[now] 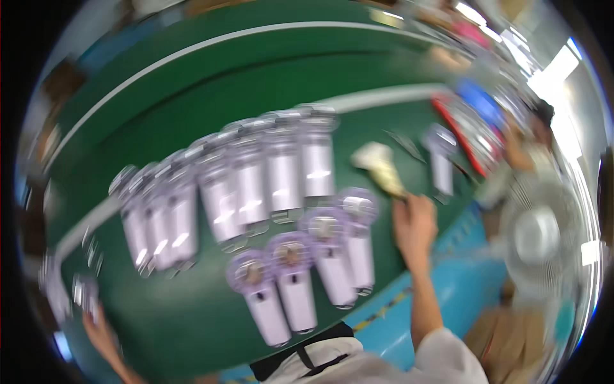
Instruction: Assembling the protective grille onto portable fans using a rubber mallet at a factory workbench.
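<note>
At the left end of the green table, my left hand (101, 334) has its fingers closed on a blurred lilac handheld fan (85, 292). On the right, my right hand (416, 224) grips the dark end of a brush (382, 168) with pale bristles and a yellowish body. Between my hands, several lilac handheld fans (289, 173) with clear round heads lie in a slanting row. A nearer group of similar fans (295, 307) shows round heads and a small dark mark on each handle. Motion smears fine detail.
One more fan (441, 163) lies right of the brush, beside thin tweezers-like tools (406, 146). Beyond is a red-edged tray (460, 137) with clear parts. A co-worker (527, 147) sits at the right, near a round standing fan (537, 235). A white line (211, 48) crosses the table.
</note>
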The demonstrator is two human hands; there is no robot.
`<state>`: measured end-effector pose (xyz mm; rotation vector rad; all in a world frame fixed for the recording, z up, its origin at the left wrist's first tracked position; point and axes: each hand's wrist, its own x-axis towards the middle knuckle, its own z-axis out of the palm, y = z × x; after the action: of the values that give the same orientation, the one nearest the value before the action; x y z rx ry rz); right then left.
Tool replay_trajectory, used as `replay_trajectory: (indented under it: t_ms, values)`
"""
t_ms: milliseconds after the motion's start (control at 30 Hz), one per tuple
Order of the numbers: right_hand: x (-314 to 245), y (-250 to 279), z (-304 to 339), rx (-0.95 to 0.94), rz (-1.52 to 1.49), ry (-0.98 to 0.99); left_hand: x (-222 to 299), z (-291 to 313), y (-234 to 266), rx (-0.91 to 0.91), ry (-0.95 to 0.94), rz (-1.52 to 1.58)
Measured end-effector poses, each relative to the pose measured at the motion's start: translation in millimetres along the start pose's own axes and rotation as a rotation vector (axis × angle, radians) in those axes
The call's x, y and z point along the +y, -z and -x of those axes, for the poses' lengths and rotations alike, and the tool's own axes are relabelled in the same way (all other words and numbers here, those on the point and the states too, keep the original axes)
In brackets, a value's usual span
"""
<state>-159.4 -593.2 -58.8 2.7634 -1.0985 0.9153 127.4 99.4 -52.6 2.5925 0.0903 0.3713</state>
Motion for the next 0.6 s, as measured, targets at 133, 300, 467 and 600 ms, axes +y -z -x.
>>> replay_trajectory:
  t_ms: [133, 300, 467, 600]
  values:
    - [43, 30, 18, -0.014, 0.097, -0.019, 96, -15, -44, 0.146, -0.175, -0.109]
    - [9, 30, 11, -0.041, 0.113, 0.029, 55, -54, -45, 0.299, -0.317, -0.374]
    - [10, 20, 5, -0.033, 0.12, 0.071, 18, -90, -44, 0.413, -0.3, -0.525]
    - [22, 19, 8, -0.019, 0.163, 0.068, 1, -126, -51, 0.533, -0.364, -0.589]
